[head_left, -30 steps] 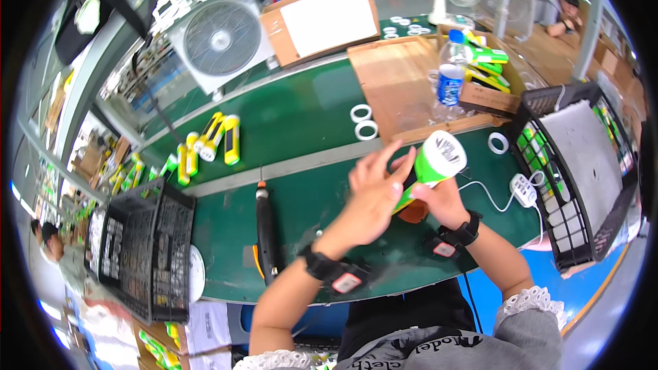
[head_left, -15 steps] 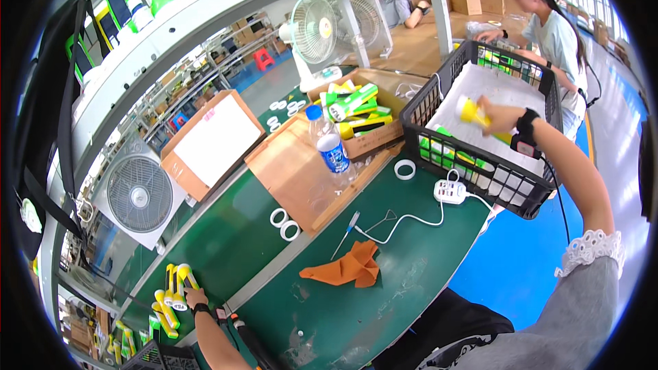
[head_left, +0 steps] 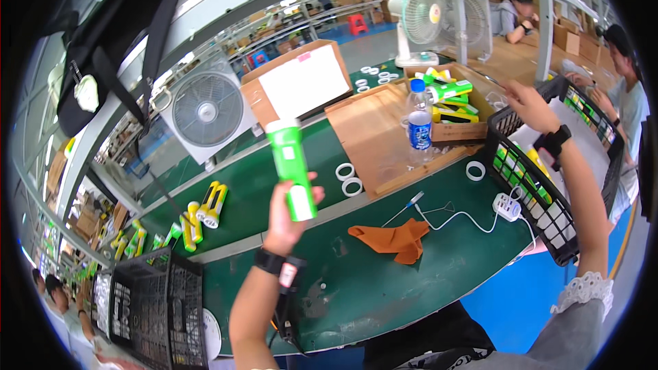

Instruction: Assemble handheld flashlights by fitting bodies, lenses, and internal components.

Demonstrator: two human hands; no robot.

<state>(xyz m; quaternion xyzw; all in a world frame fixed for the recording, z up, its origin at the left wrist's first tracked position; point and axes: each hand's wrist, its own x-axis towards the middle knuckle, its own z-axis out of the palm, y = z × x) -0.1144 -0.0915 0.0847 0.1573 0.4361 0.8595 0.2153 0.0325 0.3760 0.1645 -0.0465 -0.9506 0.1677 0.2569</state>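
Note:
My left hand [head_left: 281,216] is closed round a green and white flashlight [head_left: 290,164], raised above the green bench with its wide end up. My right hand [head_left: 531,106] is at the left rim of a black plastic crate [head_left: 510,137]. Its fingers look pinched on a thin, dark, stick-like thing [head_left: 489,78], too small to name. Inside the crate, green and yellow flashlights [head_left: 524,177] lie beside a pale sheet. More yellow flashlights [head_left: 212,205] lie on the green surface to the left.
An orange cloth [head_left: 394,238], a screwdriver [head_left: 414,199] and a white power strip [head_left: 507,207] lie on the bench. A water bottle [head_left: 419,123] stands before a carton of flashlights [head_left: 456,133]. White rings [head_left: 351,186] lie mid-bench. A black crate [head_left: 185,301] is at lower left.
My view has swung left. My left hand has lifted a green and white flashlight from the left side. My right hand has left the yellow flashlight and moved to the crate's rim.

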